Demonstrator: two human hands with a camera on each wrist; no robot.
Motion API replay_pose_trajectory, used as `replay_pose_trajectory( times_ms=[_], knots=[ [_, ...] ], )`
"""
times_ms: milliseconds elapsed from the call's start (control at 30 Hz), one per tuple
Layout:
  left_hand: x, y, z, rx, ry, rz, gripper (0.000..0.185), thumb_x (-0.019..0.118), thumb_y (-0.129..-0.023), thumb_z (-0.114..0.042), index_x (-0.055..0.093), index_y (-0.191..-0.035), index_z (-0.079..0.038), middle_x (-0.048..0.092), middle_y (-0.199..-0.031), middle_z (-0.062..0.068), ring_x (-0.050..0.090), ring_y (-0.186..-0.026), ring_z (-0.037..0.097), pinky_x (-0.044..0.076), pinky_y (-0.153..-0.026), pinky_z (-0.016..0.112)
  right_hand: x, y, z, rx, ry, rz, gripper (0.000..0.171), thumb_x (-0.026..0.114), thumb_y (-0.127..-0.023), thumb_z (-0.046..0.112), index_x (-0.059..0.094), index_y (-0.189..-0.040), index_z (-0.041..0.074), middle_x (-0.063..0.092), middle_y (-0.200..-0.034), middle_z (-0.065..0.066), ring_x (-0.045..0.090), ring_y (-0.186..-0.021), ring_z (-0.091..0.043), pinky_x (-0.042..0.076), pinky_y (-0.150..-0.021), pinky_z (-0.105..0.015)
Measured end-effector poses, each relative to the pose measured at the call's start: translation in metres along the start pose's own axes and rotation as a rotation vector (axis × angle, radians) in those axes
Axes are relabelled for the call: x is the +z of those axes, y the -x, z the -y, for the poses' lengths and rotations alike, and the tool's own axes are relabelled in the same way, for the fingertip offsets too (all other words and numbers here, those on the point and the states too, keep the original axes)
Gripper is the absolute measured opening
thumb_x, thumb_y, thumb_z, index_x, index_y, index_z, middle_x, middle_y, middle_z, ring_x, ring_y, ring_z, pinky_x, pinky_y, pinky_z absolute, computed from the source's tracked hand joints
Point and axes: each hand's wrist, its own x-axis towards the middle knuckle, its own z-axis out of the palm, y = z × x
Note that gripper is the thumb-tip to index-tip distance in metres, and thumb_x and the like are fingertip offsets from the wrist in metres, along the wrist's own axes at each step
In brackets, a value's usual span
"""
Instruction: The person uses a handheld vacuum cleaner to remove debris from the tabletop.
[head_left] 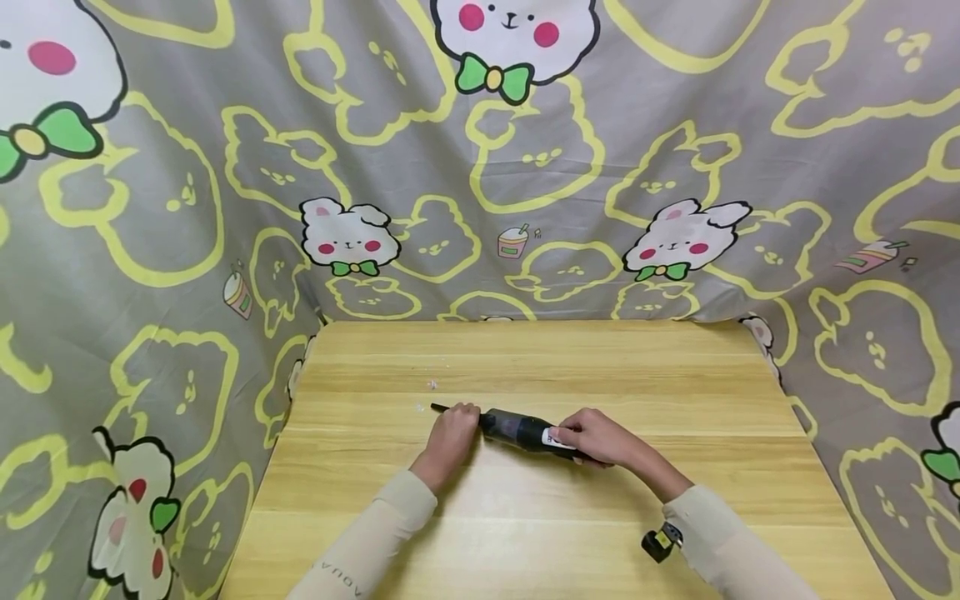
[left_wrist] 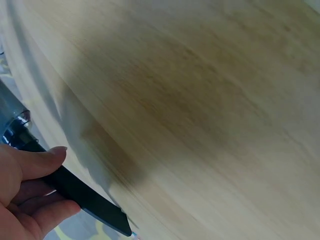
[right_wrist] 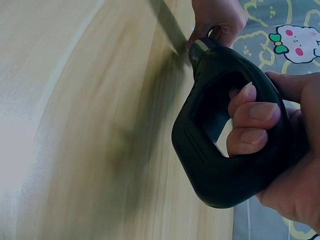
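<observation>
Handheld vacuum (head_left: 517, 429), held in both hands over the middle of the table (head_left: 600, 517), nozzle toward your left; whether its tip touches the wood you cannot tell. Your left hand (head_left: 450, 433) pinches the slim black nozzle (left_wrist: 102, 207) between thumb and fingers. Your right hand (head_left: 596, 435) grips the rear, its fingers curled through the loop handle (right_wrist: 220, 182) and the thumb at the white panel (head_left: 558, 439).

Handling, as judged by eye: expect a stiff, smooth body, light to moderate in weight, likely heavier behind the nozzle. Carry it by the loop—the sure hold—and use the nozzle only to steer, since its slick sides may slide in a pinch. Spare the smoky canister (head_left: 501, 427) any squeeze or knock (clear plastic of this sort can crack).

Edges and room: small white bits (head_left: 432, 384) lie just beyond the tip. The far edge of the table meets the patterned curtain (head_left: 558, 283), so long forward strokes would be checked there; bare wood gives you wider room to the right and toward yourself.
</observation>
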Motion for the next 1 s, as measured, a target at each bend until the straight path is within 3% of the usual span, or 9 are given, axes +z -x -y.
replay_pose_trajectory(
  times_ms=[367,1000],
  knots=[
    [0.001,0.007,0.006,-0.024,0.027,-0.002,0.017,0.079,-0.079,0.013,0.076,-0.085,-0.003,0.073,-0.074,0.007,0.07,-0.064,0.016,0.061,-0.057,0.022,0.007,-0.006,0.005,-0.019,0.0,0.016,0.042,0.054,-0.108,0.043,0.077,-0.092,0.012,0.055,-0.053,0.004,0.037,-0.036,-0.006,0.035,-0.035,-0.02],
    [-0.001,0.01,0.023,-0.039,0.102,-0.038,0.018,0.075,-0.08,0.017,0.074,-0.082,-0.001,0.074,-0.075,0.01,0.071,-0.063,0.019,0.061,-0.055,0.024,0.008,-0.018,0.018,-0.031,0.003,0.032,0.046,0.052,-0.109,0.041,0.077,-0.091,0.005,0.058,-0.053,-0.003,0.037,-0.035,-0.007,0.035,-0.035,-0.022]
  ],
)
